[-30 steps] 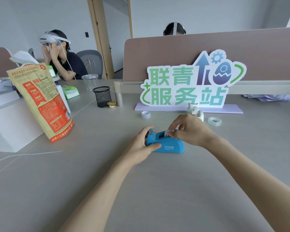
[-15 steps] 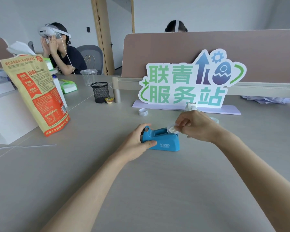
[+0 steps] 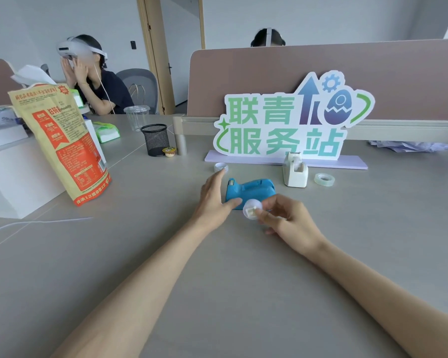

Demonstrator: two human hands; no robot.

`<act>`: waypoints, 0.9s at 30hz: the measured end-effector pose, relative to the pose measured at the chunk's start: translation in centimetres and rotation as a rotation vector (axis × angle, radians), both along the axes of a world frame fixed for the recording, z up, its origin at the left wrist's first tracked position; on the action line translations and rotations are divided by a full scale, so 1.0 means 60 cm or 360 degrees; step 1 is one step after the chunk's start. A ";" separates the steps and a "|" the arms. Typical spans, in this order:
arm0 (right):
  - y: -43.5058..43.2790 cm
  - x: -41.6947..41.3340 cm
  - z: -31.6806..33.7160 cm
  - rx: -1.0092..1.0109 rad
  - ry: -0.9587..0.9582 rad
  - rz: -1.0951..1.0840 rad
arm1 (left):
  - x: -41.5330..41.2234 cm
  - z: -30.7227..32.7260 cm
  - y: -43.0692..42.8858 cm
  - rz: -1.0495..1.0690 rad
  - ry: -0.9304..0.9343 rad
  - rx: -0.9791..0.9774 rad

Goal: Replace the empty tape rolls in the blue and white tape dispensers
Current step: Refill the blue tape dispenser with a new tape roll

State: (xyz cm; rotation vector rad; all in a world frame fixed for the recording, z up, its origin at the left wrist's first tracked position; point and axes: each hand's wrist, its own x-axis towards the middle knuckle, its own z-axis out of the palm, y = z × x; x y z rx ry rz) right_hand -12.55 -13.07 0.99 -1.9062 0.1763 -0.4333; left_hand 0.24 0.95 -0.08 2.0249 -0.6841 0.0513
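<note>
On the grey desk, the right hand (image 3: 287, 218) is pinching the spent core (image 3: 252, 208) just at the blue dispenser's (image 3: 250, 190) five o'clock, the left hand (image 3: 212, 200) is bracing it open-fingered, while the white dispenser (image 3: 295, 171) and fresh roll (image 3: 324, 179) at two o'clock are waiting.

A single head-worn wide-angle view looks forward and down across the grey desk (image 3: 114, 267), close above outstretched forearms.

A blue dispenser (image 3: 250, 191), a cream-white dispenser (image 3: 295, 173), a black mesh cup (image 3: 155, 140) and an orange-and-tan printed bag (image 3: 62, 140).
</note>
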 end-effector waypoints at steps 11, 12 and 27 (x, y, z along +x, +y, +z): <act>-0.005 0.005 -0.007 0.0191 -0.0011 0.0113 | -0.053 0.005 0.026 -0.0474 0.0162 -0.0069; -0.006 0.005 -0.007 0.0195 -0.0009 0.0112 | -0.053 0.004 0.027 -0.0508 0.0164 -0.0079; 0.001 0.002 -0.001 0.0153 0.0043 0.0213 | -0.072 0.007 0.026 -0.0320 0.0003 -0.0096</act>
